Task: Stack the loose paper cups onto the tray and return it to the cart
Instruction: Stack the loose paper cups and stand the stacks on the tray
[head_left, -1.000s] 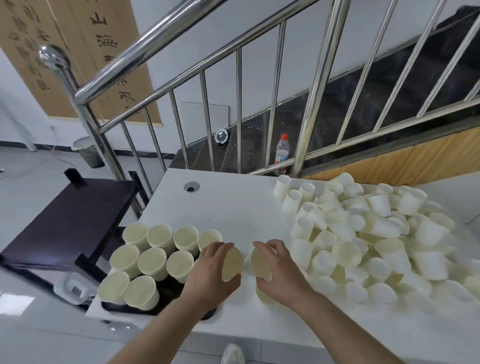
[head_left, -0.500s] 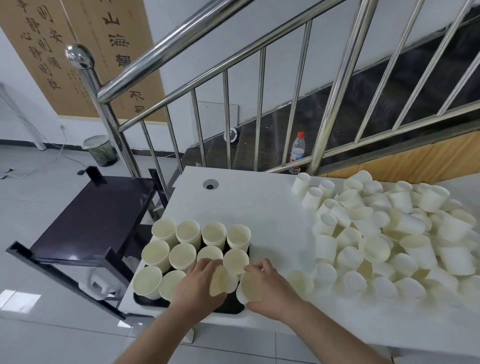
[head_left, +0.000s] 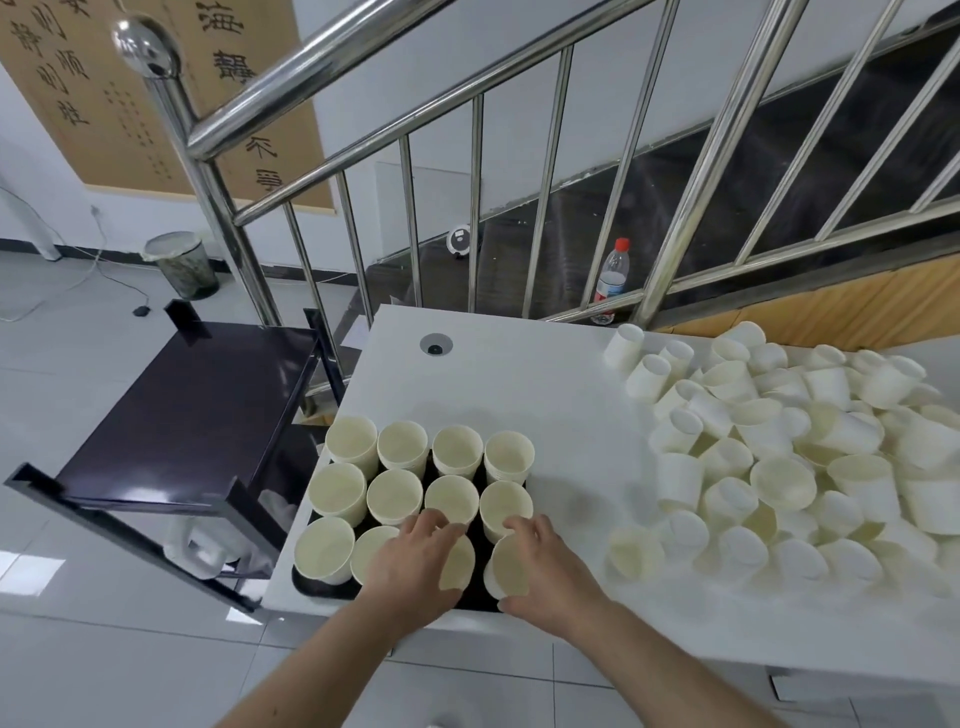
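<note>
Cups (head_left: 810, 457) are mostly in a loose heap on the right of the surface (head_left: 519, 384), with ten-odd standing in rows on the black tray (head_left: 475, 600) at the near left corner. My left hand (head_left: 410, 561) is wrapped round one cup (head_left: 457, 564) and my right hand (head_left: 540, 566) round another (head_left: 509, 566), both over the tray's near row. These look feather-light and thin-walled, so I'd guess a hard squeeze dents them. Better to hold around the side below the rim. Cart (head_left: 176, 415) sits just left.
</note>
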